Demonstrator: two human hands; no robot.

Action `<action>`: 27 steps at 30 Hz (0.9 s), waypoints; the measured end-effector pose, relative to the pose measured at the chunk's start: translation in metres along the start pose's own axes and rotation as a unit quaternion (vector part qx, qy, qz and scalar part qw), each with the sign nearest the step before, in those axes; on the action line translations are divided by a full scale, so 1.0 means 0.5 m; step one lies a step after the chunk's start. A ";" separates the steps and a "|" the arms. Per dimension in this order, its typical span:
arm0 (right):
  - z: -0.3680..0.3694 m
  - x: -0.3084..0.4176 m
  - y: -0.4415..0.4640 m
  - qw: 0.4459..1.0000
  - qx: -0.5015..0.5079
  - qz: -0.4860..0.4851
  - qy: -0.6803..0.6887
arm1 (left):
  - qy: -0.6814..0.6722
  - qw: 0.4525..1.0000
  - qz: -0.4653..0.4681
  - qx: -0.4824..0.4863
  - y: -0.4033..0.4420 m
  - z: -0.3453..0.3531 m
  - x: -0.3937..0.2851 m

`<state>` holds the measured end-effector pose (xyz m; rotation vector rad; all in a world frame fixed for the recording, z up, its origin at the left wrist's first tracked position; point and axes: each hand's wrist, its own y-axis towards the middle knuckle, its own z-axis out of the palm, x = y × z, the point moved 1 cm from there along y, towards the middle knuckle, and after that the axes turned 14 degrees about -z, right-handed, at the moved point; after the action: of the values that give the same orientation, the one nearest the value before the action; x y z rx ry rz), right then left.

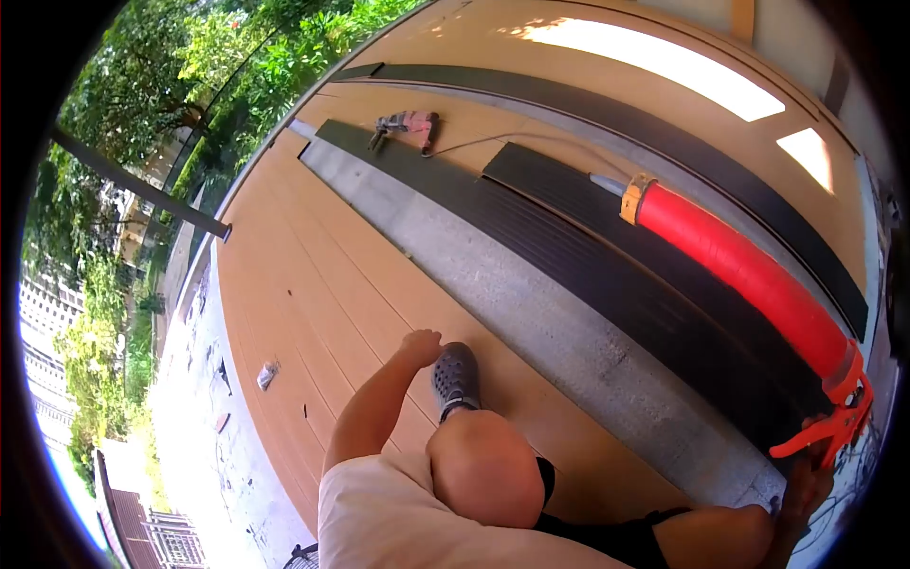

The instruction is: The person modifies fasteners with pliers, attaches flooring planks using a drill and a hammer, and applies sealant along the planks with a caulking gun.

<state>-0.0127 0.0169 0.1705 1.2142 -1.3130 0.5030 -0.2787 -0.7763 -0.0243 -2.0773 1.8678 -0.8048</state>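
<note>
My right hand is wrapped round the handle of a red caulking gun, at the lower right. Its long barrel points up and left above the dark boards, with a yellowish front cap and a pale nozzle. My left hand is held low, fingers curled in, beside the grey clog on my foot; nothing shows in it. Under the gun lie dark grooved boards, wood side hidden. Between them and the tan boards runs a strip of bare grey concrete.
A red and black power drill lies on the far dark board, its cord trailing right. A small plastic packet sits on the tan boards at left. A metal post stands at the edge, with greenery beyond.
</note>
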 end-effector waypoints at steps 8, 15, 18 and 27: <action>0.407 0.267 0.211 0.937 0.175 0.089 0.290 | -0.166 0.971 -0.129 -0.117 0.140 0.149 0.285; 0.693 0.366 0.278 0.979 0.064 0.139 0.133 | -0.296 0.923 -0.193 -0.151 0.110 0.267 0.313; 0.811 0.404 0.331 0.955 0.057 0.186 0.222 | -0.262 0.936 -0.177 -0.153 0.104 0.271 0.320; 0.978 0.370 0.405 0.911 0.066 0.266 0.308 | -0.280 0.928 -0.177 -0.169 0.106 0.297 0.322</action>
<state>-0.3567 -0.3986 0.3228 0.6855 -1.0455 1.2735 -0.2374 -0.9685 -0.1348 -2.5404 1.4047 0.0893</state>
